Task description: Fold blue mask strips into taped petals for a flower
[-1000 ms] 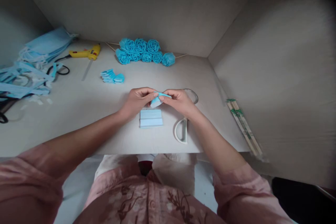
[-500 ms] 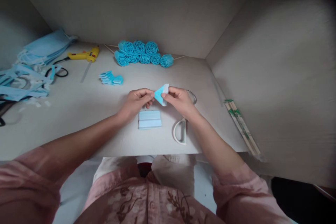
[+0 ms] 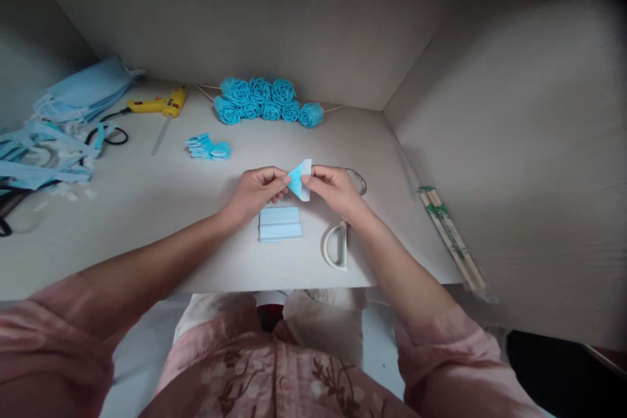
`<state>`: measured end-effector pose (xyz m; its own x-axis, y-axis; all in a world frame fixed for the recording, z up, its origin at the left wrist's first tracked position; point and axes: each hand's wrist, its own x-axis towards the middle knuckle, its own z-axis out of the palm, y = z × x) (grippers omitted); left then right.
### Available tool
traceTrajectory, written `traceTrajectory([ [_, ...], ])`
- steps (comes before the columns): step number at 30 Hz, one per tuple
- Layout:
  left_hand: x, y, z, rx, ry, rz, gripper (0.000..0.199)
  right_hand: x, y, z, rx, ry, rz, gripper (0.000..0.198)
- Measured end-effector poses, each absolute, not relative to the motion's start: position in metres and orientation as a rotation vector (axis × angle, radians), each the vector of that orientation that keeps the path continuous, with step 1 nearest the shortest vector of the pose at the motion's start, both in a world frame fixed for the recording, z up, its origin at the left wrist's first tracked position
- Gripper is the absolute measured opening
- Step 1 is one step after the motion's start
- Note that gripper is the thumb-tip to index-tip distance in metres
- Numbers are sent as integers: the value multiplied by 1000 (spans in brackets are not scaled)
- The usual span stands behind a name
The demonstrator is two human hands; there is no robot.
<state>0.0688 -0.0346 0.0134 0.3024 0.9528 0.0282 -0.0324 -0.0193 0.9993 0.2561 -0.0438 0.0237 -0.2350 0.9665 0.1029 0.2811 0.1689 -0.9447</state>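
Between my two hands is a folded piece of blue-and-white face mask material point(image 3: 296, 181), roughly triangular with a white band on its right side. My left hand point(image 3: 257, 192) pinches its narrow left tip. My right hand point(image 3: 336, 187) grips the white band, thumb on top. Just below lies a small flat stack of cut mask pieces point(image 3: 279, 224). Scissors lie partly under my right hand and wrist; one white handle loop point(image 3: 336, 246) shows, and their other parts are mostly hidden. Folded blue petal-like pieces point(image 3: 208, 147) sit up and to the left.
Blue mask-fabric roses point(image 3: 270, 101) on sticks lie along the back wall. A yellow glue gun point(image 3: 157, 104), a pile of face masks point(image 3: 85, 88) and tangled mask scraps point(image 3: 46, 150) are at left. Wrapped wooden sticks point(image 3: 451, 238) lie by the right wall.
The folded mask piece has shifted slightly left and tilted a little, its white band now more upright. Both hands keep hold of it; everything else stays put.
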Motion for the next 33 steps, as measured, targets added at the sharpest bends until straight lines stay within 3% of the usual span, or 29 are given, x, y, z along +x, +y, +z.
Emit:
traceTrajectory([
  [3,68,-36,15,1336,956,1033,29,255,-45,26,-1193,-1650,1089,41],
  [13,69,-35,12,1353,960,1021,28,256,-41,18,-1209,-1660,1070,29],
  [26,68,-33,13,1369,978,1024,33,255,-47,29,-1239,-1696,1102,41],
  [33,67,-31,7,1393,984,1018,31,256,-43,18,-1227,-1730,1107,33],
])
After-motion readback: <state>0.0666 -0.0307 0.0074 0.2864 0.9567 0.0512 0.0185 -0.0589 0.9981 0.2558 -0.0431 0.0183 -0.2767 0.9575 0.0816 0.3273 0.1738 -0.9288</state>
